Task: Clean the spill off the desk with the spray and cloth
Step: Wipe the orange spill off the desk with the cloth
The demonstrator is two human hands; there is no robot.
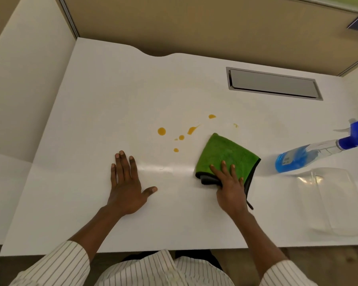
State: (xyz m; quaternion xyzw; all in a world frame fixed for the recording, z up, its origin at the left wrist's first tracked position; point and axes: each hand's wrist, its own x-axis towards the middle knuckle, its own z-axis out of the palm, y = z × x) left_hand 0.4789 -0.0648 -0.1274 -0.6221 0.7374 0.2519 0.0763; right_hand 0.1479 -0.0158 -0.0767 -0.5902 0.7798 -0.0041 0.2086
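Observation:
Several orange spill drops (pixel 161 131) dot the middle of the white desk (pixel 112 89). A folded green cloth (pixel 223 151) with a dark grey underside lies just right of the drops. My right hand (pixel 230 186) grips its near edge, fingers on top and thumb under the fold. My left hand (pixel 125 182) rests flat on the desk, fingers spread, holding nothing, a little below and left of the spill. A clear spray bottle (pixel 310 153) of blue liquid with a blue trigger head stands at the right, apart from both hands.
A clear plastic tray (pixel 339 221) sits at the near right, in front of the spray bottle. A grey cable hatch (pixel 273 83) is set into the desk at the back right. Tan partition walls (pixel 194 23) close the back and left sides.

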